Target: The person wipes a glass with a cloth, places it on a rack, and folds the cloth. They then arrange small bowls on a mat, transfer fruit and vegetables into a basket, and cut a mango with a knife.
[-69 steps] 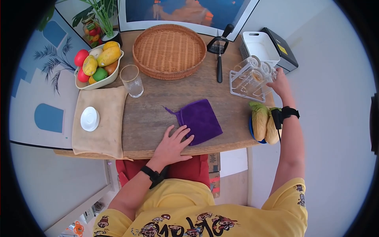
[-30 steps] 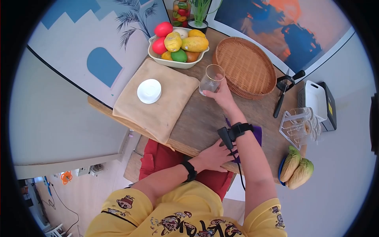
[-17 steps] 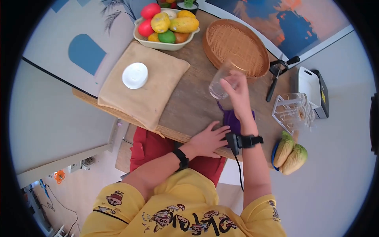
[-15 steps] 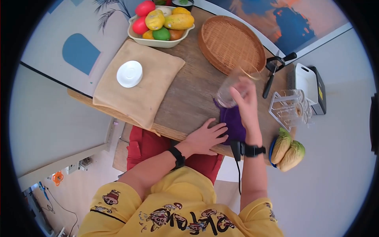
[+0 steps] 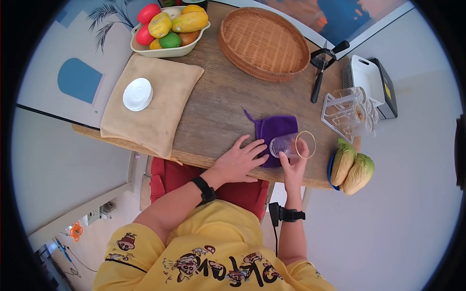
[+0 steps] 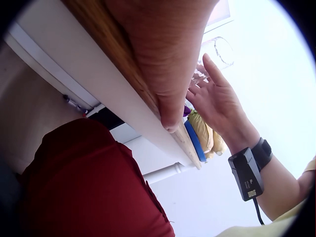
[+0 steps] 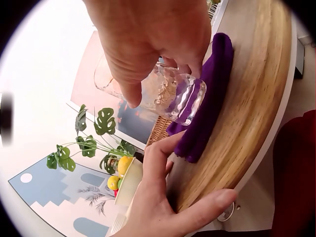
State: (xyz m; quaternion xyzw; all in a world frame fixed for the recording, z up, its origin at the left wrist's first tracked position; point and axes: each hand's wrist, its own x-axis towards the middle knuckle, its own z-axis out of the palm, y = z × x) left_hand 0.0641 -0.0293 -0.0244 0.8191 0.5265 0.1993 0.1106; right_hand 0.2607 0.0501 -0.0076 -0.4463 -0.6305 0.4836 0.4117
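Note:
My right hand (image 5: 294,169) grips a clear drinking glass (image 5: 285,145) with a gold rim. The glass is tilted, its base toward the left and its mouth toward the right, over a purple drawstring pouch (image 5: 276,126). In the right wrist view, the thumb and fingers wrap the glass (image 7: 165,94), and its ribbed base is right at the folded pouch (image 7: 212,89). My left hand (image 5: 238,162) lies by the table's front edge with fingers spread, fingertips touching the pouch's left side. In the left wrist view, the right hand (image 6: 217,103) shows beyond the left one.
A beige cushion (image 5: 162,92) bears a white saucer (image 5: 138,94) at left. Behind are a fruit bowl (image 5: 179,51) and a wicker tray (image 5: 264,41). A black-handled knife (image 5: 317,87), a rack of glasses (image 5: 347,114), a white basket (image 5: 366,80) and cabbages (image 5: 357,172) stand right.
My right hand left the glass rack, took the glass from beside the wicker tray and carried it toward me, tilting it over the pouch. The left hand stayed by the pouch. The head view shifted.

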